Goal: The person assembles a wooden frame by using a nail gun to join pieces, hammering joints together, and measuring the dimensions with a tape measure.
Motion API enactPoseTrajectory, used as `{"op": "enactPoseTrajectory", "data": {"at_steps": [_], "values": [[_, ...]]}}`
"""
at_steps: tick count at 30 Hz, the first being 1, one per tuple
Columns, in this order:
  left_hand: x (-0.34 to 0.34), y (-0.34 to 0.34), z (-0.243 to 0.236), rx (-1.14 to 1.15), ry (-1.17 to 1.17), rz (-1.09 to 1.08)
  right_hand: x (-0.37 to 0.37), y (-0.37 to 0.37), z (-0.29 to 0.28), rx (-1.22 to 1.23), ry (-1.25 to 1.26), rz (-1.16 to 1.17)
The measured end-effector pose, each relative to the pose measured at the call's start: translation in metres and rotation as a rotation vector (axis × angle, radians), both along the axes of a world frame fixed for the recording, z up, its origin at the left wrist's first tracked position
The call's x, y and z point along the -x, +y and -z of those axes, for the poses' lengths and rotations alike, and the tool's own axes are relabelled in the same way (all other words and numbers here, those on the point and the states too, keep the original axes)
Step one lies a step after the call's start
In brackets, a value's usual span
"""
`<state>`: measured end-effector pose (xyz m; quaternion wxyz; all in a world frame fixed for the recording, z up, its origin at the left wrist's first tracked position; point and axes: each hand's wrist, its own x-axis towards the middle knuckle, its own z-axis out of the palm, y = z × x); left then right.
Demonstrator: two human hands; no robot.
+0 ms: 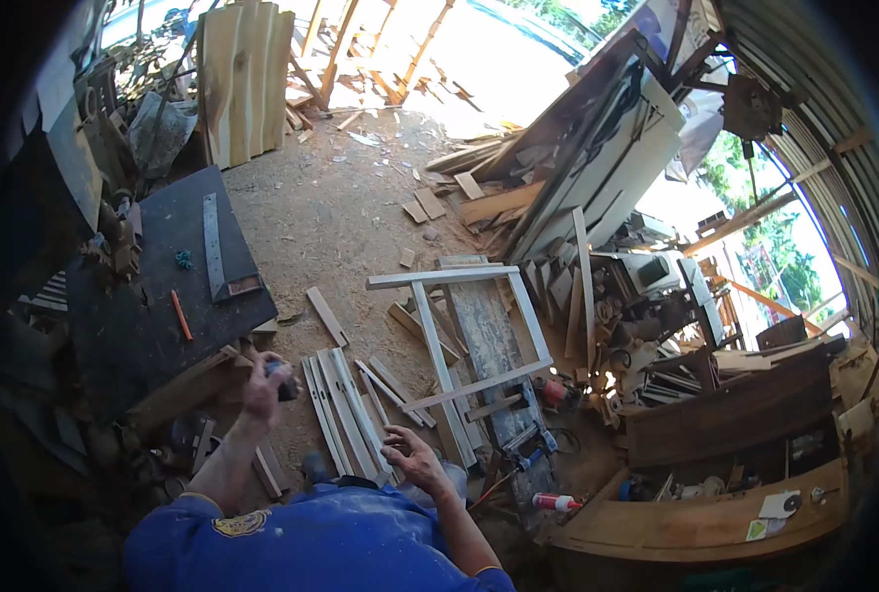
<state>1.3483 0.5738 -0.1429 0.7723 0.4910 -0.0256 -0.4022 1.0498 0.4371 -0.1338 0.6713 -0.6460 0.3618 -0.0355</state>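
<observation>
The left hand [262, 390] grasps a small dark object [287, 383], compact and blurred, near the corner of the dark tabletop [143, 306]. The right hand [416, 460], with bent fingers, is near pale, narrow wooden strips [358, 405]; whether it grips something, I cannot tell

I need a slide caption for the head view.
Left hand holding a dark object, right hand near wooden strips, wooden frame ahead.
</observation>
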Motion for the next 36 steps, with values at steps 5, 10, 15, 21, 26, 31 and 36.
{"op": "enactPoseTrajectory", "data": {"at_steps": [5,10,15,21,26,31,36], "values": [[0.134,-0.073,0.047,0.161,0.280,0.101,-0.015,-0.007,0.006,-0.565,-0.296,0.211],[0.193,-0.113,0.061,0.039,-0.008,0.423,0.045,-0.069,0.032,-0.539,-0.146,0.348],[0.223,-0.182,0.052,-0.257,-0.366,1.101,0.119,-0.154,0.070,-0.616,-0.125,0.226],[0.282,-0.246,0.067,-0.733,-0.474,1.212,0.188,-0.266,0.109,-0.870,-0.163,0.202],[0.287,-0.189,0.130,-0.866,-0.425,1.088,0.231,-0.428,0.059,-0.693,-0.276,0.300],[0.285,-0.099,0.192,-0.793,-0.409,1.112,0.263,-0.611,0.035,-0.464,-0.512,0.496],[0.289,-0.152,0.195,-0.930,-0.448,1.146,0.194,-0.656,0.154,0.014,-0.207,0.939]]}}
